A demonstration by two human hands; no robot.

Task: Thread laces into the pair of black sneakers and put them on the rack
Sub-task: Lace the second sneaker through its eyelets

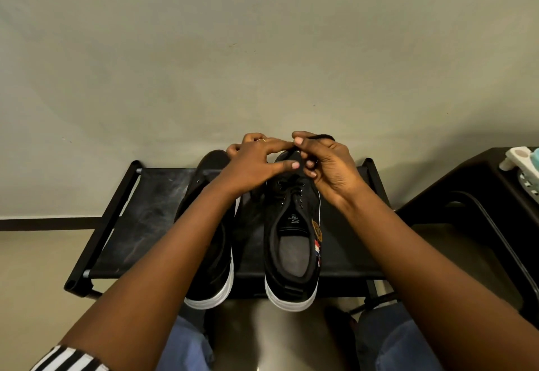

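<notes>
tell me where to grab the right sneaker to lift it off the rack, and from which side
Grip the right sneaker at its heel collar, coming from the near side above. The heel overhangs the rack's front edge toward the person, and the mouth is open there, so fingers can probably hook inside. The toe end is busy: both the left hand and right hand work the lace there.
</notes>
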